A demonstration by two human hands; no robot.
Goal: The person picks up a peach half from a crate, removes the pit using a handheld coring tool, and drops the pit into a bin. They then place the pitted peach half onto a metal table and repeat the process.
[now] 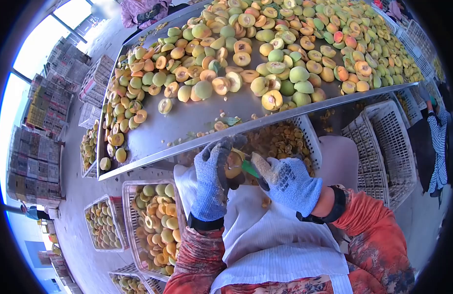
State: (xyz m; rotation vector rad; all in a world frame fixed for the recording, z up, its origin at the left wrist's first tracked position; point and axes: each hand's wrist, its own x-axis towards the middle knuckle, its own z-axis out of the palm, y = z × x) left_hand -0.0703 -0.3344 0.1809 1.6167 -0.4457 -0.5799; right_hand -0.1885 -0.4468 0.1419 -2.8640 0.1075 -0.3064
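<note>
In front of my apron, my left hand, in a blue-grey work glove, is closed round an apricot. My right hand, gloved alike, grips a knife by its green handle. The knife's tip is at the fruit, and the blade is mostly hidden. Just beyond both hands runs the metal rim of a sloping table, heaped with whole and halved green-yellow apricots. Below the rim, a white crate holds brownish pits and scraps.
A crate full of halved apricots stands by my left side, with more filled crates around it. Plastic crates stand at the right. Stacked crates line the far left. Other people are at the table's edges.
</note>
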